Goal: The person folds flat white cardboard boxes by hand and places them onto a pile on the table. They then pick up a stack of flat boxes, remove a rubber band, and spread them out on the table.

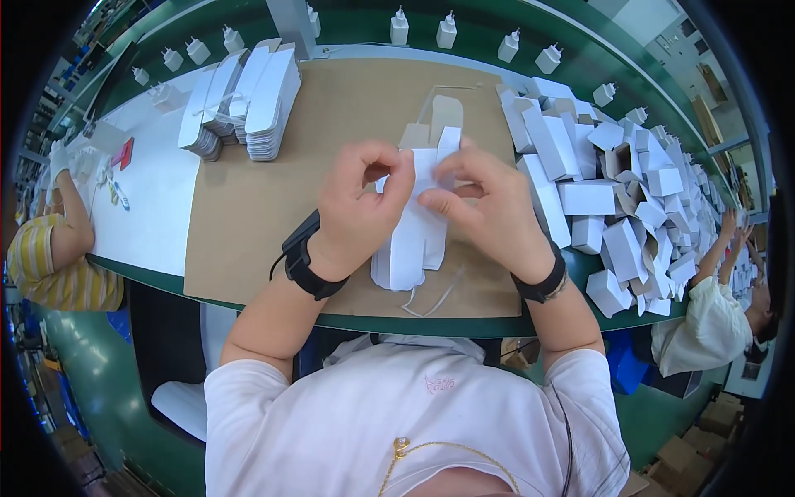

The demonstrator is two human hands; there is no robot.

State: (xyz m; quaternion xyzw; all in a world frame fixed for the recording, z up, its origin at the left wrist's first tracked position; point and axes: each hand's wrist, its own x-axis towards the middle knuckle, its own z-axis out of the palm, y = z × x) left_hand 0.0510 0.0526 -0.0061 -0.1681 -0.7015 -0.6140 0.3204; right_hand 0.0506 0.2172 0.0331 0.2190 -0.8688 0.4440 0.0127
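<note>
A partly folded white paper box (407,248) lies on the brown board in front of me, its narrow flaps pointing away. My left hand (361,207) is closed in a pinch at the box's upper left edge. On the other side, my right hand (495,205) curls around the upper right flap, thumb on the white panel and fingers at the flap. Those two hands hide parts of the box's sides. Beyond it, a flap with a greyish inner face (447,116) sticks out. A thin white strip (422,313) lies loose at the near end.
Stacks of flat white box blanks (269,99) stand at the back left. A large heap of folded white boxes (613,186) covers the right side. White plug chargers (447,31) line the green ledge behind. A co-worker (62,240) sits left, another person (704,315) right.
</note>
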